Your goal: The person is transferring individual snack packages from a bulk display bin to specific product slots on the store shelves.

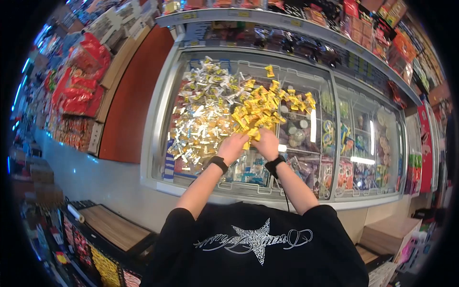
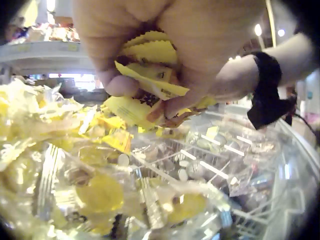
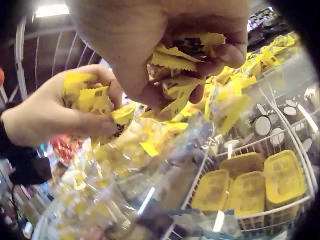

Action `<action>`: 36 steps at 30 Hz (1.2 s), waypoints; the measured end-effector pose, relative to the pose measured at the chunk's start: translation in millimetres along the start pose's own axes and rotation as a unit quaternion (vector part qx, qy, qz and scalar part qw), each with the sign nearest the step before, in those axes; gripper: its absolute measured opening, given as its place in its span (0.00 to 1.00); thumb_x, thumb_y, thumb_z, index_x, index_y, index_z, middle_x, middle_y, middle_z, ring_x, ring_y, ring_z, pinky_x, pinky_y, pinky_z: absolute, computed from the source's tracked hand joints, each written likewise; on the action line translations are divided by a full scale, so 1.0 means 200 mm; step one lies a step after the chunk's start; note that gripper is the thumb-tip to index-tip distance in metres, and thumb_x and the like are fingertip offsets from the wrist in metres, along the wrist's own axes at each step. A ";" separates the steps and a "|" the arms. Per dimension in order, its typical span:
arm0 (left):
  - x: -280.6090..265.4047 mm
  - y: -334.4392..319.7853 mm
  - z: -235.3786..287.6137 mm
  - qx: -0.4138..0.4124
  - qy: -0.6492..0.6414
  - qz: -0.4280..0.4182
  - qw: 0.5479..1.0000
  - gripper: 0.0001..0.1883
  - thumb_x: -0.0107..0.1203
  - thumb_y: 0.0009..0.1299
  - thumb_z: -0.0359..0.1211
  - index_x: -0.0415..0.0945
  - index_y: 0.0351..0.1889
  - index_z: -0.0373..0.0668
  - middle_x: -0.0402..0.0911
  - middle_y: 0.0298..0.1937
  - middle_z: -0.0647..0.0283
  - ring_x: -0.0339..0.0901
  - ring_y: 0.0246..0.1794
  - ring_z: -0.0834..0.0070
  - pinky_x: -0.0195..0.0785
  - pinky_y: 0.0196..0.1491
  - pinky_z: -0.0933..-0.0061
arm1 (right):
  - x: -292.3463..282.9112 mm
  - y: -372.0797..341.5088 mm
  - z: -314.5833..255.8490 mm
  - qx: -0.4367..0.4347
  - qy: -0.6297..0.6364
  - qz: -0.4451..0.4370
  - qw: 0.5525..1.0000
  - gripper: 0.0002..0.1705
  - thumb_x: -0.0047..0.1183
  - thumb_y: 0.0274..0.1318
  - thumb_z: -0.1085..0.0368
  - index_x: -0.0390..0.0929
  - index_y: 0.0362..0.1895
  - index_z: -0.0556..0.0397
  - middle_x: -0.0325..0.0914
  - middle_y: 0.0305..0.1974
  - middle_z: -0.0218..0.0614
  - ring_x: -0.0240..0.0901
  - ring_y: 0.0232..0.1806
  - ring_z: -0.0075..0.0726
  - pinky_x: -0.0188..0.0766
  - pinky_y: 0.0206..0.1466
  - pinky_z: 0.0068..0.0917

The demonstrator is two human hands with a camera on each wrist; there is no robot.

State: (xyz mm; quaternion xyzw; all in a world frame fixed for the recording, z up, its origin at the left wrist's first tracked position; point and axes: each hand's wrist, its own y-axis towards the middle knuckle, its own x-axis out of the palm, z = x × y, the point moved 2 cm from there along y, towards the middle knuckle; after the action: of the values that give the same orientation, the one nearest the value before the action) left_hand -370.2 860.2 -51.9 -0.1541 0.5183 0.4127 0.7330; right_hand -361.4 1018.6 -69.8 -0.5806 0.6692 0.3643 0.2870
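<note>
Gripping small yellow plastic-wrapped packets with serrated edges (image 2: 152, 82), the person's left hand (image 1: 233, 147) and right hand (image 1: 267, 143) are side by side, fingers curled round several each. Both hands are at the near end of a heap of matching yellow packets (image 1: 260, 104) on a silver-framed, glass-topped chest freezer (image 1: 152, 148). Left of that heap — touching it — spreads a broad pile of shiny clear-wrapped pieces (image 1: 203, 117). Rectangular yellow tubs (image 3: 247, 192) sit in a white wire basket (image 3: 272, 212).

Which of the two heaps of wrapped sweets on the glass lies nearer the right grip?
The yellow-wrapped heap, at whose near edge the right grip holds yellow packets; the clear-wrapped heap lies farther left.
</note>
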 end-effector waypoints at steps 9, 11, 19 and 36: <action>-0.19 -0.40 0.20 -0.303 -0.397 0.232 0.835 0.12 0.61 0.58 0.29 0.72 0.39 0.41 0.76 0.40 0.63 0.74 0.43 0.72 0.65 0.47 0.70 | -0.08 -0.27 -0.29 0.151 0.483 -0.123 0.854 0.14 0.60 0.44 0.68 0.77 0.37 0.59 0.79 0.32 0.29 0.72 0.32 0.22 0.69 0.38 0.22; -0.26 -0.58 0.23 -0.309 -0.398 0.283 0.816 0.14 0.61 0.59 0.27 0.72 0.42 0.40 0.76 0.40 0.67 0.72 0.41 0.80 0.66 0.46 0.75 | -0.03 -0.34 -0.40 0.155 0.486 -0.185 0.840 0.14 0.60 0.44 0.68 0.77 0.38 0.59 0.79 0.33 0.29 0.72 0.33 0.21 0.68 0.38 0.21; -0.41 -1.34 0.22 -0.414 -0.455 0.414 0.671 0.17 0.60 0.60 0.28 0.72 0.47 0.37 0.78 0.39 0.63 0.74 0.38 0.81 0.69 0.41 0.79 | 0.21 -0.59 -1.03 -0.014 0.424 -0.414 0.806 0.13 0.61 0.45 0.67 0.78 0.36 0.59 0.79 0.30 0.30 0.72 0.30 0.21 0.69 0.36 0.21; -1.04 -3.19 0.07 -0.505 -0.340 0.601 0.518 0.13 0.58 0.61 0.30 0.71 0.43 0.37 0.76 0.33 0.67 0.72 0.31 0.84 0.66 0.32 0.82 | 1.05 -1.59 -2.68 -0.244 0.317 -0.643 0.653 0.17 0.62 0.46 0.61 0.78 0.36 0.60 0.78 0.27 0.31 0.72 0.29 0.21 0.69 0.34 0.23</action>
State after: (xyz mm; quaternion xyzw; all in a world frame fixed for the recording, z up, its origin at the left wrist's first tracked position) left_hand 102.3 386.4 9.5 0.0019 -0.0958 0.9684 0.2302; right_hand -60.5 440.3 16.7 -0.9949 0.0661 0.0328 0.0682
